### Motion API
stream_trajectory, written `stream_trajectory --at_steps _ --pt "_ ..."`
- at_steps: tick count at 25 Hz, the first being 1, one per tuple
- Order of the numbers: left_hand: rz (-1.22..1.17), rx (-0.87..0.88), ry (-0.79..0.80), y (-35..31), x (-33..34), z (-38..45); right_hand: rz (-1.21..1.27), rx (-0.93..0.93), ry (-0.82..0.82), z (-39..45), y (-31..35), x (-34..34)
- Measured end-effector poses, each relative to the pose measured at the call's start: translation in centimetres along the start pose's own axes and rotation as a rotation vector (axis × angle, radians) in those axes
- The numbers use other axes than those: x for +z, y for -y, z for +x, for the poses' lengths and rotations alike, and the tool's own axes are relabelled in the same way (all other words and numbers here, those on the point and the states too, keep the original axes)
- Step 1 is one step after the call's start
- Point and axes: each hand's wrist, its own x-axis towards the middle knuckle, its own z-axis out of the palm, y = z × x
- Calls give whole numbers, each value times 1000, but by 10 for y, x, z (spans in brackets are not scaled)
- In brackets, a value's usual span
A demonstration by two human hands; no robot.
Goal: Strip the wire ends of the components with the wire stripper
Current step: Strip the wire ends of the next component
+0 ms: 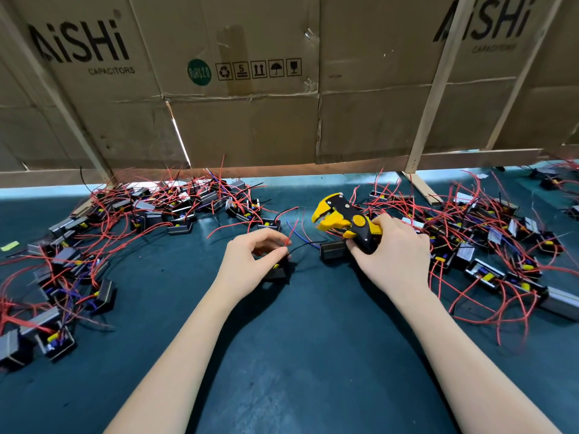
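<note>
The right hand grips the wire stripper, jaws apart; the left hand pinches a component's red wire. Heaps of components flank both grips, apparently unstripped.

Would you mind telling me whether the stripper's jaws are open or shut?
Open: a clear gap shows between the yellow jaws of the stripper, with no wire in them. The right hand grips its handles.

Yellow-black wire stripper — jaws open, tilted upward.
</note>
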Motion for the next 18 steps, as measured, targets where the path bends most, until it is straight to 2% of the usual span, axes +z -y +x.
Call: stream_trajectory --at_steps 8,18 --pt "-44 59 67 -5 2 -3 -128 13 31 1 -2 0" --pt "-7 -1 61 -6 5 -4 -60 -106 -13 -1 1 -3"
